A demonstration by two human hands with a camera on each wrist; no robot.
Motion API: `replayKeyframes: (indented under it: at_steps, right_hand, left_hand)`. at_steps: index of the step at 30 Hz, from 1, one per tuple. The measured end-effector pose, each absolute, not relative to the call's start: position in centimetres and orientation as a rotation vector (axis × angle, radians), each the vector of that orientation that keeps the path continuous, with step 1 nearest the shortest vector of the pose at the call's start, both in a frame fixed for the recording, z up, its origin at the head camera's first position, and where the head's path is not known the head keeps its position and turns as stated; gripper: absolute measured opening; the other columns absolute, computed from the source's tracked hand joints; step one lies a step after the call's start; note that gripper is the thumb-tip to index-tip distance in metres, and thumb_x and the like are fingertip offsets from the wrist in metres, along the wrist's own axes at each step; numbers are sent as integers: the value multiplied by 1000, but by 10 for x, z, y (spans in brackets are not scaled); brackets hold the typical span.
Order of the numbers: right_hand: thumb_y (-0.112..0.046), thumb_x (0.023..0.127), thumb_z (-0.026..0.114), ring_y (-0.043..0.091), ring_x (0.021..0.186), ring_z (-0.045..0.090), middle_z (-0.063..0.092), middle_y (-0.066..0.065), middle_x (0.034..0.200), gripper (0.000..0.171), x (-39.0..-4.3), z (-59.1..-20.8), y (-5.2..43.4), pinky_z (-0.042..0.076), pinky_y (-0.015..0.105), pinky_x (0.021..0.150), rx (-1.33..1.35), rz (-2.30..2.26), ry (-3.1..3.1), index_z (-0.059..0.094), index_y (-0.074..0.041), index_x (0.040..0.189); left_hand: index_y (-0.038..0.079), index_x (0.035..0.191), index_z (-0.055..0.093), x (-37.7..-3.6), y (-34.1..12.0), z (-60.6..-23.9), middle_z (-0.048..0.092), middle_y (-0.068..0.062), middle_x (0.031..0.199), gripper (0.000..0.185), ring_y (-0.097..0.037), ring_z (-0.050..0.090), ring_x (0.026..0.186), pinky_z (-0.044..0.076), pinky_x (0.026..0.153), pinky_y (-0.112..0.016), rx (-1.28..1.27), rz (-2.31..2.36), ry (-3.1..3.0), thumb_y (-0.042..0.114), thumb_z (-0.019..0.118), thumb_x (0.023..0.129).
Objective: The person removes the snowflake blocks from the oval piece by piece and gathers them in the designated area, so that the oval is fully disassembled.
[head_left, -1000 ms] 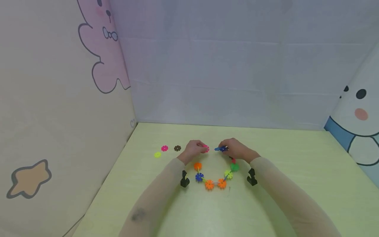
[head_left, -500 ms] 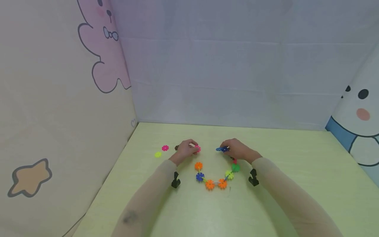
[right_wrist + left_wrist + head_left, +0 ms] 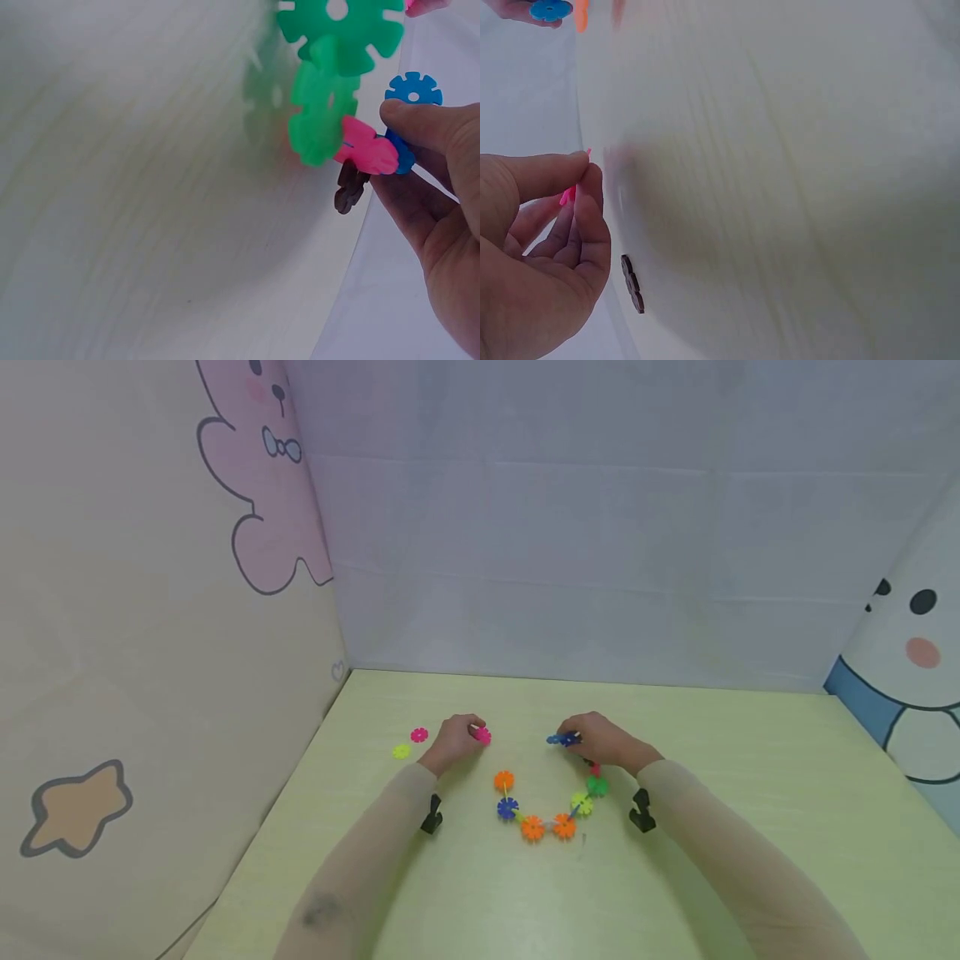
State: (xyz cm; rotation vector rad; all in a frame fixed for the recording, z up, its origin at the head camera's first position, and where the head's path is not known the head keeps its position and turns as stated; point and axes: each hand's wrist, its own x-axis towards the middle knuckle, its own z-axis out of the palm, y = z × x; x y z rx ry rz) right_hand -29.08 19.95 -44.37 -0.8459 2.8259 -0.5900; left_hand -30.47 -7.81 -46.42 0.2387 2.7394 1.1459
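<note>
We worked over the pale green tabletop (image 3: 675, 877). The curved chain of plastic snowflake discs (image 3: 551, 814) lay between our wrists, nearer than both sets of fingers, its free orange end (image 3: 503, 780) just right of and nearer than our left hand (image 3: 452, 742). Our right hand (image 3: 600, 739) pinched the chain's far blue end (image 3: 409, 124). Our left fingers (image 3: 585, 199) pinched a loose pink snowflake disc (image 3: 482, 736). Left of them lay loose pink (image 3: 419, 735) and yellow discs (image 3: 401, 751). No containers showed.
</note>
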Motion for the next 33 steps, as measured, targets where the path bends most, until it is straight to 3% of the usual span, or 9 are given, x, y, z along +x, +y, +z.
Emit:
replayKeyframes:
  at_steps: [14,24,33]
  right_hand:
    - [-6,86,68,23,98,60,65,8,107,24,-289,-442,195,48,41,87,-843,-579,2823,66,-6,110]
    - [-6,87,67,24,99,60,65,7,108,24,-288,-440,192,48,41,87,-844,-589,2811,66,-6,111]
    - [-9,87,68,23,100,60,64,7,110,24,-289,-442,191,48,42,88,-826,-571,2823,65,-7,111]
  left_hand:
    - [3,119,62,-309,-70,-468,64,-9,97,33,-21,55,84,49,84,-33,335,787,2921,3,66,86]
    - [5,119,61,-309,-65,-468,63,-12,113,31,-27,57,102,46,91,-37,315,687,2975,5,64,88]
    - [1,123,58,-312,-65,-468,61,-15,115,35,-30,56,105,46,92,-41,305,707,2959,6,63,88]
